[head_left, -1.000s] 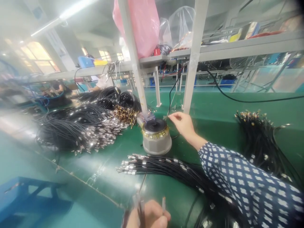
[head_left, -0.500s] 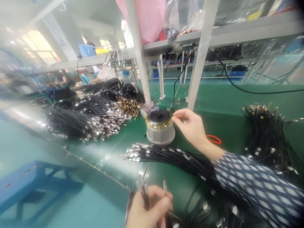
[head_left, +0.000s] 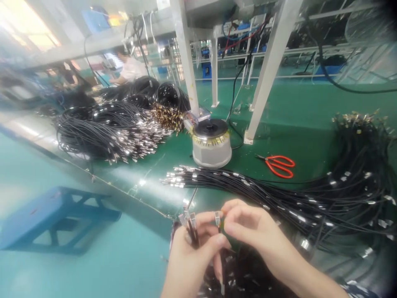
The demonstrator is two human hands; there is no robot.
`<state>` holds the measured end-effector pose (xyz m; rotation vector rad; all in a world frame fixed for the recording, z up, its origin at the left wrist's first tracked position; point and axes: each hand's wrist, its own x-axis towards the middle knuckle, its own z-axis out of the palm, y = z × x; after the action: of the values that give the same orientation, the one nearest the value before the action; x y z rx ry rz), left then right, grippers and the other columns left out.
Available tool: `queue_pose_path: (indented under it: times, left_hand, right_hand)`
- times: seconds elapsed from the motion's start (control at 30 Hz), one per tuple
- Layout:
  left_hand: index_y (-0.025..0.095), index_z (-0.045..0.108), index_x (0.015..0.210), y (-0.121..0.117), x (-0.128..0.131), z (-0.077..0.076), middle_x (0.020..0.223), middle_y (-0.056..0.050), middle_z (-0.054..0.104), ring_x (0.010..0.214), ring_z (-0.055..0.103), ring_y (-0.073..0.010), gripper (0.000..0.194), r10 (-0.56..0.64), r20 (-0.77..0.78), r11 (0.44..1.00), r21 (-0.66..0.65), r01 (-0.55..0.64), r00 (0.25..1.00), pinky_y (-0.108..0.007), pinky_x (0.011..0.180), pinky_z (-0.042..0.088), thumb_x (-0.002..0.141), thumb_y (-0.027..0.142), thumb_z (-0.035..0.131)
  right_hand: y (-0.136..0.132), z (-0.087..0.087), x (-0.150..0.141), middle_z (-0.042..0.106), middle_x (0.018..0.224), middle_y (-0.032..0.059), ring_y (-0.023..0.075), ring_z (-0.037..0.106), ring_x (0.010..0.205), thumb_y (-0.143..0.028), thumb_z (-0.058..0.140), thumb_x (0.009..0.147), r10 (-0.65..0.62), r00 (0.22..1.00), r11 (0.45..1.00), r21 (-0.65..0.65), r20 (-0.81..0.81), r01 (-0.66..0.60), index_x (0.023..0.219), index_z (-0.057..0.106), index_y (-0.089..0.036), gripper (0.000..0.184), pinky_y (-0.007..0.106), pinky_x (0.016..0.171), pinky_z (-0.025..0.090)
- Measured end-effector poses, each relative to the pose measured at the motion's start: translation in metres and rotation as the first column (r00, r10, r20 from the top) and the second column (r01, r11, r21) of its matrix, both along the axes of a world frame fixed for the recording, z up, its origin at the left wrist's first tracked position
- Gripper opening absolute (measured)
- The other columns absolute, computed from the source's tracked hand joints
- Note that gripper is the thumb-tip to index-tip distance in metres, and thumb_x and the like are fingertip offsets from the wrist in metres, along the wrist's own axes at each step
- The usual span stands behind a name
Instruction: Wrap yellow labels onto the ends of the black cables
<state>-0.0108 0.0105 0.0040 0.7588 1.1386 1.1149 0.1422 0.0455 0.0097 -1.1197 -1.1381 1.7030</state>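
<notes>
My left hand (head_left: 198, 248) is closed around several black cables (head_left: 192, 234) with silvery connectors on their ends. One cable's connector (head_left: 217, 217) stands up apart from the others, between its thumb and fingers. Right beside that connector, my right hand (head_left: 248, 221) pinches a small yellow strip of tape (head_left: 222, 222), mostly hidden by the fingertips. Beyond both hands stands a round white tape dispenser (head_left: 211, 152) with a black disc on top and yellow strips around its rim.
A bundle of black cables (head_left: 248, 186) lies across the green bench. Red-handled snips (head_left: 281, 165) rest behind it. Coiled cables (head_left: 93, 128) are heaped at left, near a seated person (head_left: 133, 68). White posts (head_left: 269, 70) rise behind; a blue stool (head_left: 58, 219) stands on the floor.
My right hand has come back from the dispenser's rim with the yellow strip and is now at the connector in my left hand. The view has tilted down, and the snips show fully.
</notes>
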Motion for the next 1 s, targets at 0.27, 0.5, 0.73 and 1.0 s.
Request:
queue_pose_path:
  times: [0.27,0.5,0.73,1.0]
  left_hand:
    - [0.015,0.074,0.1,0.0,-0.001,0.001,0.06,-0.001,0.068,0.033,0.055,-0.0092,0.028,-0.015,-0.014,1.0,-0.02,0.015,1.0,-0.017,0.032,0.043,0.073,0.02,0.075]
    - [0.015,0.074,0.101,-0.001,-0.001,0.002,0.061,-0.001,0.068,0.033,0.055,-0.0093,0.027,-0.031,-0.03,1.0,-0.004,0.031,0.999,-0.017,0.032,0.042,0.074,0.02,0.074]
    - [0.016,0.074,0.1,-0.003,0.0,0.003,0.063,-0.001,0.068,0.033,0.054,-0.0085,0.027,-0.022,-0.047,1.0,0.009,0.022,0.999,-0.018,0.032,0.041,0.075,0.025,0.075]
    - [0.012,0.073,0.084,0.001,0.002,0.005,0.056,0.0,0.063,0.032,0.045,-0.0038,0.02,0.062,-0.068,0.998,0.005,-0.062,0.996,-0.015,0.031,0.033,0.079,0.032,0.073]
  right_hand:
    - [-0.001,-0.004,-0.001,0.057,0.091,0.0034,0.0228,0.056,0.092,-0.033,0.074,0.072,0.002,1.0,0.998,0.068,0.023,-0.004,0.061,0.066,-0.021,0.018,0.037,0.087,0.04]
    - [-0.001,-0.005,0.0,0.058,0.092,0.0028,0.0215,0.056,0.091,-0.031,0.073,0.075,0.006,0.999,0.996,0.085,0.046,-0.01,0.064,0.066,-0.021,0.016,0.037,0.089,0.039]
    - [-0.005,-0.005,-0.006,0.059,0.089,0.003,0.0228,0.056,0.09,-0.033,0.072,0.075,-0.08,0.991,0.991,0.117,0.104,0.068,0.063,0.063,-0.021,0.02,0.038,0.086,0.039]
    - [-0.012,-0.01,-0.015,0.057,0.075,0.0022,0.0248,0.055,0.09,-0.035,0.07,0.079,-0.118,0.991,0.989,0.102,0.061,0.111,0.062,0.059,-0.021,0.024,0.039,0.083,0.041]
